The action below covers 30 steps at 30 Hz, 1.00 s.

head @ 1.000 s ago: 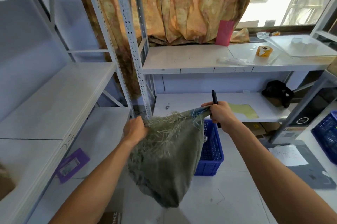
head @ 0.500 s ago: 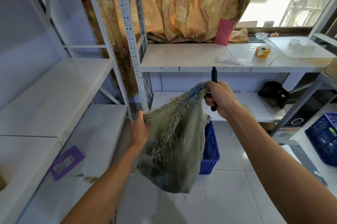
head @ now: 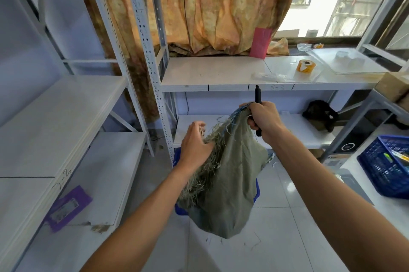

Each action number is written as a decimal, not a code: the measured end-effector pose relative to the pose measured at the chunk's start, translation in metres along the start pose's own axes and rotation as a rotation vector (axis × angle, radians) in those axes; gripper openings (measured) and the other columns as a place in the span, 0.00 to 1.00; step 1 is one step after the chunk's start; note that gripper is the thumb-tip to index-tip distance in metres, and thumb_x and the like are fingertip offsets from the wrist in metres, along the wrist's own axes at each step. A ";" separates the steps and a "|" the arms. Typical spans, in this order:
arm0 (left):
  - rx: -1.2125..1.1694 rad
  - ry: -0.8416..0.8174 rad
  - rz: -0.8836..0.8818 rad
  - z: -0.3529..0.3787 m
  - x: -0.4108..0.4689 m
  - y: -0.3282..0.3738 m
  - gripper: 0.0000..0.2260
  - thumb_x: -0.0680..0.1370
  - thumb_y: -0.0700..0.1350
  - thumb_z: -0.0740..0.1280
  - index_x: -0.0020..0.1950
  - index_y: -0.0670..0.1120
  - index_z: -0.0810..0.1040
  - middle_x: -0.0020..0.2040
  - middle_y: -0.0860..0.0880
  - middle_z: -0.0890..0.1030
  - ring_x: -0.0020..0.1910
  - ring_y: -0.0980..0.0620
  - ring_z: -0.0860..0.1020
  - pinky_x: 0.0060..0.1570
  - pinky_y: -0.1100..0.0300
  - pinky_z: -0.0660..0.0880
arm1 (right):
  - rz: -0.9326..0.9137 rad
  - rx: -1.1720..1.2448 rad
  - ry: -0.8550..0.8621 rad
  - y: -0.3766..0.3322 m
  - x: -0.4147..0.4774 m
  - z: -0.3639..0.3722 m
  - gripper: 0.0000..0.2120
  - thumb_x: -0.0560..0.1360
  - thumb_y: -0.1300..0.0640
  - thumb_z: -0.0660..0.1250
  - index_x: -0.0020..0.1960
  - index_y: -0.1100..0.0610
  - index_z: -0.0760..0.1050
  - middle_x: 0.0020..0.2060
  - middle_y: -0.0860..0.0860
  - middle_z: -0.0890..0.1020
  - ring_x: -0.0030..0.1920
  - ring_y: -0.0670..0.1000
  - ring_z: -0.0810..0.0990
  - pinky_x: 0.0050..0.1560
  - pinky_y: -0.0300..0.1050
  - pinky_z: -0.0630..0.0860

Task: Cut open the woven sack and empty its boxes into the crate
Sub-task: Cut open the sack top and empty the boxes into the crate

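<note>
The woven sack [head: 228,183] hangs limp in mid-scene, its long axis running near-vertical from the frayed, cut mouth at the top down to a slack bottom above the floor. It hangs directly over and in front of the blue crate [head: 256,192], which shows only as slivers at the sack's left and right edges (its contents are hidden). The right hand [head: 264,120] is the higher one, fisted around the sack's top corner and a black cutter [head: 257,97] that points upward. The left hand [head: 194,143] sits lower and to the left, fingers curled into the frayed edge; whether it pinches the fabric firmly cannot be told. No boxes are visible.
</note>
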<state>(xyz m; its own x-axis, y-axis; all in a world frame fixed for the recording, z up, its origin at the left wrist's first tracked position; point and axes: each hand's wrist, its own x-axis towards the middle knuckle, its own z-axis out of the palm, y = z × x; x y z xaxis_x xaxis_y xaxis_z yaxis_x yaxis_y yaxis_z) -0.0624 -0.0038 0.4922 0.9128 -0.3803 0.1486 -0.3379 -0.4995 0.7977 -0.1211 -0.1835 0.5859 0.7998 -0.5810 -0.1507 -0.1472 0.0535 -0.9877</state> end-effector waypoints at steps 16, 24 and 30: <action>0.300 -0.218 0.272 0.047 0.028 0.099 0.23 0.76 0.61 0.71 0.62 0.47 0.71 0.49 0.50 0.80 0.48 0.46 0.79 0.40 0.53 0.72 | 0.025 -0.051 -0.023 0.015 0.027 -0.042 0.08 0.76 0.65 0.62 0.42 0.63 0.78 0.26 0.52 0.70 0.19 0.46 0.68 0.21 0.38 0.62; 0.495 -0.277 0.270 0.087 0.060 0.108 0.16 0.79 0.51 0.70 0.65 0.48 0.78 0.56 0.44 0.84 0.56 0.40 0.81 0.50 0.49 0.76 | 0.021 -0.082 -0.149 0.033 0.049 -0.069 0.05 0.76 0.69 0.63 0.45 0.66 0.77 0.28 0.54 0.72 0.17 0.44 0.69 0.20 0.36 0.66; 0.548 -0.187 0.242 0.100 0.077 0.107 0.08 0.81 0.45 0.66 0.53 0.43 0.83 0.46 0.41 0.85 0.48 0.39 0.81 0.46 0.49 0.76 | -0.080 -0.100 -0.235 0.043 0.076 -0.076 0.04 0.74 0.66 0.67 0.41 0.60 0.76 0.22 0.46 0.70 0.19 0.42 0.65 0.23 0.37 0.62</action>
<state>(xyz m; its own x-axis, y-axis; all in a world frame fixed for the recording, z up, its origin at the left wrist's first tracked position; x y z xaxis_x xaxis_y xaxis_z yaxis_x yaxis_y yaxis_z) -0.0514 -0.1640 0.5307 0.7572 -0.6373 0.1431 -0.6434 -0.6900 0.3316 -0.1114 -0.2871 0.5354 0.9227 -0.3749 -0.0893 -0.1251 -0.0723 -0.9895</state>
